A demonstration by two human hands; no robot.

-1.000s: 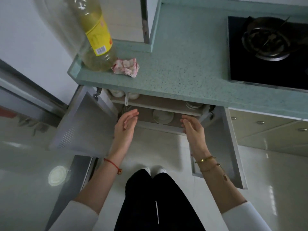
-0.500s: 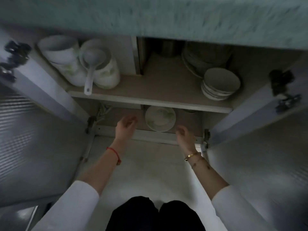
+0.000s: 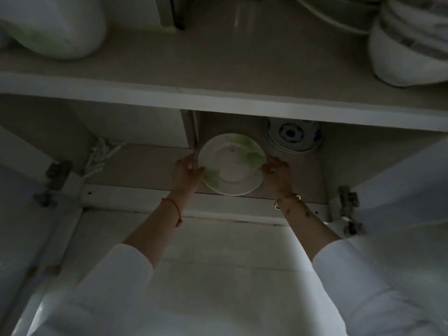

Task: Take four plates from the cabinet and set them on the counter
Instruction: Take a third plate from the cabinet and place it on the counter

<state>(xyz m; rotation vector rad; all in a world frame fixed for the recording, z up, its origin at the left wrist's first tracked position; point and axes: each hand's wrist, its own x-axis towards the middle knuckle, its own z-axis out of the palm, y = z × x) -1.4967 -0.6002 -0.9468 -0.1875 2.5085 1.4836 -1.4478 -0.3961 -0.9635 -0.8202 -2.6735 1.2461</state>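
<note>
A white plate with green leaf prints (image 3: 231, 163) lies on the bottom shelf (image 3: 145, 163) of the open cabinet, dimly lit. It may top a stack, though I cannot tell. My left hand (image 3: 185, 172) grips its left rim with the thumb on top. At the right rim my right hand (image 3: 277, 173) holds on with curled fingers. The counter is out of view.
A blue-patterned bowl stack (image 3: 293, 135) stands just behind the plate to the right. The upper shelf (image 3: 218, 103) carries white bowls at left (image 3: 55, 27) and right (image 3: 407, 52). Open doors with hinges (image 3: 55, 178) (image 3: 348, 207) flank the opening.
The view has dropped from above the counter to deep inside the cabinet. Both hands have reached in from the cabinet's front and taken hold of the leaf-print plate's rims.
</note>
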